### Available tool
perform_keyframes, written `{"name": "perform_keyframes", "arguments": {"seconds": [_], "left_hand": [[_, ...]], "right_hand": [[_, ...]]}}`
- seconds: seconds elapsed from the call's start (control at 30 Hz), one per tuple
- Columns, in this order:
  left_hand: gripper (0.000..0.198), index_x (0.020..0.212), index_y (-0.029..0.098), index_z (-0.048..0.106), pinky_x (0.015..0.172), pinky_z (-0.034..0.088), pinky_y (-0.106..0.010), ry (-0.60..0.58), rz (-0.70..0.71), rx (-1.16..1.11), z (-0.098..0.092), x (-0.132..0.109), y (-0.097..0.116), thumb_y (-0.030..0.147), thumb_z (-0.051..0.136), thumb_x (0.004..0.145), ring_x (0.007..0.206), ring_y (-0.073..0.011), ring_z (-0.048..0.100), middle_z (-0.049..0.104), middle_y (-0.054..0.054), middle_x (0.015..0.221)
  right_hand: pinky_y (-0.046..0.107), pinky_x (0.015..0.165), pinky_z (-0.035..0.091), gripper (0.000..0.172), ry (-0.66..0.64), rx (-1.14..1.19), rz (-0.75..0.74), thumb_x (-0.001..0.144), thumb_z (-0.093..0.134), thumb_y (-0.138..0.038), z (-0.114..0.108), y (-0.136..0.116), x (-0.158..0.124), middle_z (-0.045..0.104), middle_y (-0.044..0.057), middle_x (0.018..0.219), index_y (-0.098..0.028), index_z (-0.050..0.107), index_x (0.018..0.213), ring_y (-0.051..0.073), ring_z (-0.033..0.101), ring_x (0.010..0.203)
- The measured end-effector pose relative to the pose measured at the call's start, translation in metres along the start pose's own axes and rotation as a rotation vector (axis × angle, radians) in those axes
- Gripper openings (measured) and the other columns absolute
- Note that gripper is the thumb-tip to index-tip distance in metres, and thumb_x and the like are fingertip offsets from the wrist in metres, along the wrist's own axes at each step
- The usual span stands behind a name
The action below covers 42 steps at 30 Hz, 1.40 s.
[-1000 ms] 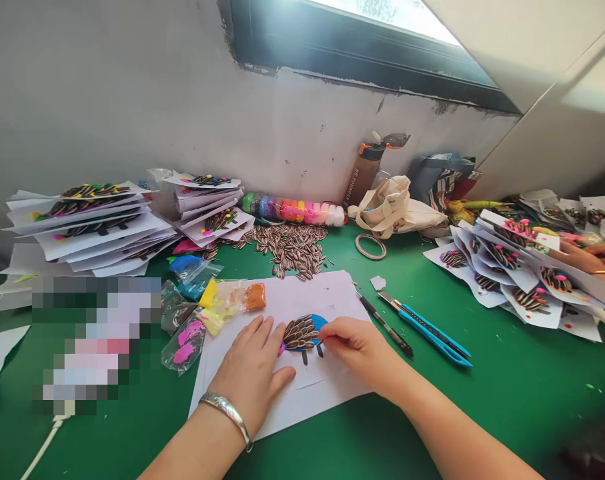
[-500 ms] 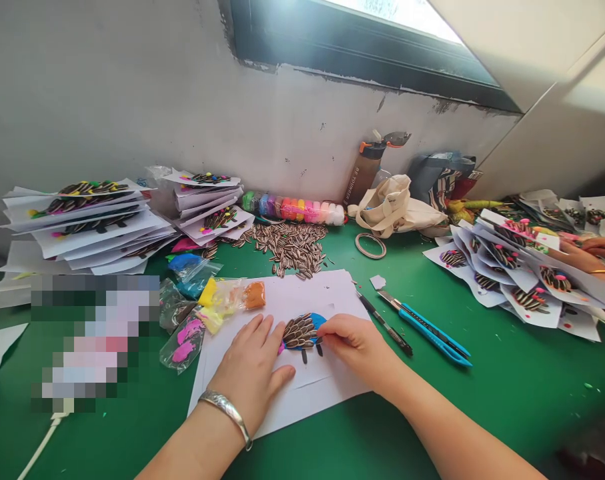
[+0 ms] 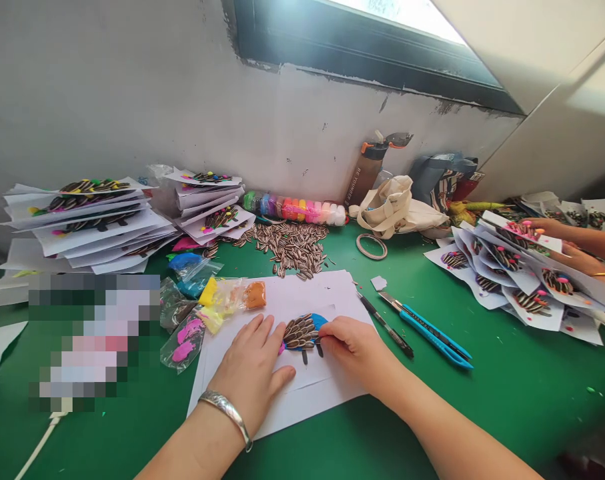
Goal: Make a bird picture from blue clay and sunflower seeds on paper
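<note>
White paper sheets [image 3: 282,297] lie on the green table. On the top sheet is a blue clay shape [image 3: 319,321] with rows of striped sunflower seeds [image 3: 300,333] on its left part, a bit of pink at its left end and two dark strips below. My left hand [image 3: 252,363] lies on the paper with fingers spread, its fingertips at the left edge of the shape. My right hand [image 3: 352,347] is pinched at the right edge of the blue clay; whatever is between its fingertips is hidden.
Loose seeds [image 3: 297,247] are heaped behind the paper. Clay packets [image 3: 188,343] sit at left; a pen [image 3: 386,327] and blue cutter [image 3: 432,333] at right. Stacked seed pictures [image 3: 97,220] stand at left, more [image 3: 522,273] at right, near another person's hands [image 3: 582,257].
At the right, the other person's hand has reached over the stacked pictures. My right hand has shifted very slightly on the clay shape; my left hand stays in place.
</note>
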State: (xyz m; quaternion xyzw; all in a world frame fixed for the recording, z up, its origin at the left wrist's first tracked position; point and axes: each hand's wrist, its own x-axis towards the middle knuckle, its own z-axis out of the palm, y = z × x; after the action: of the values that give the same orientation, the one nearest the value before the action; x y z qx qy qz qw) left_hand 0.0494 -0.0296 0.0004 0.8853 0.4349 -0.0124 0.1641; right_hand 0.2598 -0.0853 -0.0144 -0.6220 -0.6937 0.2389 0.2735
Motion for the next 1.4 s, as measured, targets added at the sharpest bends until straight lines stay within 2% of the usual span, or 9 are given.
{"name": "perform_keyframes", "arguments": {"seconds": [0.37, 0.53, 0.63, 0.73, 0.83, 0.93, 1.07, 1.4], "left_hand": [[0.059, 0.134, 0.013, 0.051, 0.109, 0.034, -0.051, -0.019, -0.022, -0.003, -0.001, 0.001, 0.001, 0.033, 0.061, 0.080, 0.135, -0.0357, 0.036, 0.046, -0.016, 0.143], [0.057, 0.132, 0.014, 0.053, 0.107, 0.036, -0.052, 0.024, -0.006, -0.024, 0.002, 0.000, -0.001, 0.033, 0.061, 0.079, 0.133, -0.0363, 0.038, 0.049, -0.016, 0.140], [0.056, 0.130, 0.014, 0.055, 0.106, 0.037, -0.053, 0.056, 0.005, -0.044, 0.005, 0.001, -0.002, 0.032, 0.063, 0.077, 0.132, -0.0371, 0.040, 0.051, -0.016, 0.139], [0.057, 0.130, 0.013, 0.054, 0.107, 0.036, -0.053, 0.048, 0.006, -0.041, 0.005, 0.002, -0.002, 0.031, 0.063, 0.077, 0.132, -0.0371, 0.039, 0.050, -0.017, 0.139], [0.058, 0.132, 0.012, 0.053, 0.108, 0.035, -0.052, 0.019, 0.003, -0.025, 0.002, 0.002, -0.001, 0.032, 0.063, 0.078, 0.133, -0.0367, 0.038, 0.049, -0.017, 0.140], [0.059, 0.134, 0.012, 0.051, 0.109, 0.034, -0.051, -0.011, -0.010, -0.008, 0.000, 0.000, 0.000, 0.032, 0.061, 0.080, 0.134, -0.0359, 0.037, 0.047, -0.017, 0.141], [0.060, 0.135, 0.010, 0.050, 0.109, 0.034, -0.051, -0.023, -0.012, 0.000, 0.000, -0.002, 0.000, 0.033, 0.061, 0.081, 0.135, -0.0360, 0.035, 0.046, -0.018, 0.142], [0.057, 0.132, 0.011, 0.053, 0.107, 0.036, -0.052, 0.032, 0.008, -0.014, 0.002, 0.000, 0.000, 0.031, 0.063, 0.079, 0.132, -0.0365, 0.039, 0.049, -0.018, 0.139]], "right_hand": [[0.021, 0.061, 0.042, 0.019, 0.037, -0.020, -0.139, 0.089, 0.047, -0.012, 0.010, 0.002, 0.000, 0.057, 0.001, 0.075, -0.020, 0.063, 0.085, 0.012, 0.054, 0.068], [0.022, 0.058, 0.040, 0.021, 0.047, -0.056, -0.185, 0.089, 0.044, -0.012, 0.012, -0.002, 0.000, 0.055, 0.002, 0.073, -0.019, 0.063, 0.081, 0.013, 0.051, 0.066], [0.023, 0.062, 0.042, 0.019, 0.023, -0.037, -0.152, 0.089, 0.047, -0.011, 0.011, -0.003, -0.001, 0.057, 0.002, 0.076, -0.020, 0.064, 0.086, 0.013, 0.053, 0.069], [0.023, 0.063, 0.042, 0.013, 0.026, -0.023, -0.057, 0.086, 0.055, -0.013, 0.006, -0.003, -0.002, 0.058, 0.001, 0.078, -0.020, 0.063, 0.094, 0.013, 0.054, 0.070], [0.023, 0.061, 0.041, 0.012, 0.032, -0.058, 0.001, 0.085, 0.054, -0.012, 0.003, -0.002, -0.001, 0.057, 0.001, 0.076, -0.019, 0.064, 0.087, 0.013, 0.053, 0.067], [0.023, 0.061, 0.041, 0.018, 0.020, -0.112, 0.009, 0.087, 0.050, -0.011, 0.002, -0.002, 0.000, 0.056, 0.001, 0.074, -0.019, 0.064, 0.079, 0.013, 0.053, 0.067], [0.024, 0.062, 0.041, 0.018, 0.024, -0.151, 0.037, 0.087, 0.050, -0.012, 0.002, -0.002, 0.000, 0.057, 0.002, 0.073, -0.019, 0.065, 0.080, 0.014, 0.054, 0.067], [0.024, 0.062, 0.041, 0.018, 0.026, -0.164, 0.045, 0.087, 0.051, -0.013, 0.006, -0.005, -0.001, 0.057, 0.002, 0.072, -0.019, 0.067, 0.080, 0.014, 0.054, 0.068]]}}
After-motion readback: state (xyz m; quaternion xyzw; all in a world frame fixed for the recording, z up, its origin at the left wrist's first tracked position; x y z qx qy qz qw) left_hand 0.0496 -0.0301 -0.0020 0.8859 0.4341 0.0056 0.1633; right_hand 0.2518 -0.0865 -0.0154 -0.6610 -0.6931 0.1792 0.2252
